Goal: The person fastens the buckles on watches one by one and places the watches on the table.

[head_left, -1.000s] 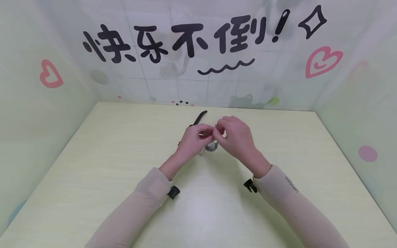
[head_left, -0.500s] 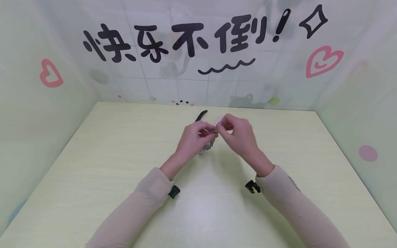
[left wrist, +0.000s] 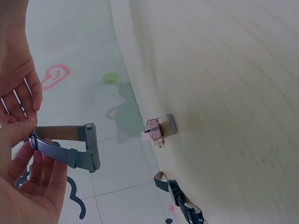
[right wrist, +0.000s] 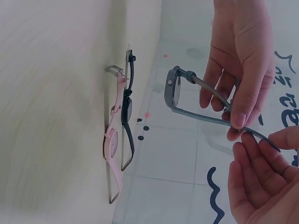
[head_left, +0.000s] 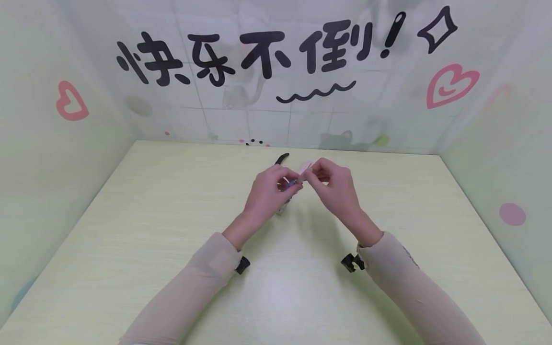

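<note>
Right grip (head_left: 336, 187) shifts slightly rightward, pinching strap end (right wrist: 259, 134); left grip (head_left: 265, 191) pinches gray watch (right wrist: 172, 88) where strap halves (right wrist: 201, 116) meet, above tabletop (head_left: 129, 239) near back edge (head_left: 207, 144). Loop formed, fastening seemingly unfinished. Pink watch (right wrist: 111, 142), black watch (right wrist: 126, 109) lie by back edge.

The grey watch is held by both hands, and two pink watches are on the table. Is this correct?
Not quite: the right wrist view shows one pink watch and one black watch on the table. The grey watch is indeed held by both.
</note>
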The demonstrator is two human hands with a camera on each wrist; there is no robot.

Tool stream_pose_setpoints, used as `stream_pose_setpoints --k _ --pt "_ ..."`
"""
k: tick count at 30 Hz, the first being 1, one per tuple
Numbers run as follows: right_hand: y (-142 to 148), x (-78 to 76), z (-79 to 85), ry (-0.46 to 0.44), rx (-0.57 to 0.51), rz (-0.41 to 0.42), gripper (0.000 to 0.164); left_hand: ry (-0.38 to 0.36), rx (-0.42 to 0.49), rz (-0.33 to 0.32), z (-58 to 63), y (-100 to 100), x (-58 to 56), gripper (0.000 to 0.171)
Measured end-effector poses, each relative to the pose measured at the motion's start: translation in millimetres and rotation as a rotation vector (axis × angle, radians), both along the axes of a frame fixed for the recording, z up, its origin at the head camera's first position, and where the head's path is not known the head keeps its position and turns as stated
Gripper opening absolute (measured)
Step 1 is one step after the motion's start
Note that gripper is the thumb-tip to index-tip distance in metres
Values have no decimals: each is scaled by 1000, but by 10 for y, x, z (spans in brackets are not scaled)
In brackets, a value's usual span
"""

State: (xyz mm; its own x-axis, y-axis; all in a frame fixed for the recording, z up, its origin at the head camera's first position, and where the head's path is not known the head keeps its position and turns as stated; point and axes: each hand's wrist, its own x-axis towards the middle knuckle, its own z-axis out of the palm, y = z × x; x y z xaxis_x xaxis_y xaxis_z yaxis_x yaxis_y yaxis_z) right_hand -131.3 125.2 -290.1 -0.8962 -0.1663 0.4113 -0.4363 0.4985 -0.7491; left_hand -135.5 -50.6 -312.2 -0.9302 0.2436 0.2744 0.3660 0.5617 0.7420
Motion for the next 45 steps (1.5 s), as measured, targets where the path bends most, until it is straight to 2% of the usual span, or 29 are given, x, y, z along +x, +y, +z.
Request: stream_pose_setpoints --k 7,14,18,22,27,32,45 --pt "25 -3 3 -25 -54 -9 13 -24 -29 16 -44 -25 -11 19" --pt "51 -5 1 -110 -133 29 16 -86 24 -9 -25 -24 -20 27" --pt "71 -18 -5 -135 -160 33 18 -177 106 -23 -27 -37 -29 31" --pt "100 -43 -26 -138 -178 33 20 -281 238 -38 -33 -61 -41 28" --pt "118 -40 -16 -142 -231 51 19 -361 350 -61 -22 -79 -58 23" --pt "112 -41 -23 -132 -232 62 19 -387 383 -68 -14 -79 -67 20" --pt "84 -35 -32 -106 -216 66 17 -391 416 -38 17 -66 -56 16"
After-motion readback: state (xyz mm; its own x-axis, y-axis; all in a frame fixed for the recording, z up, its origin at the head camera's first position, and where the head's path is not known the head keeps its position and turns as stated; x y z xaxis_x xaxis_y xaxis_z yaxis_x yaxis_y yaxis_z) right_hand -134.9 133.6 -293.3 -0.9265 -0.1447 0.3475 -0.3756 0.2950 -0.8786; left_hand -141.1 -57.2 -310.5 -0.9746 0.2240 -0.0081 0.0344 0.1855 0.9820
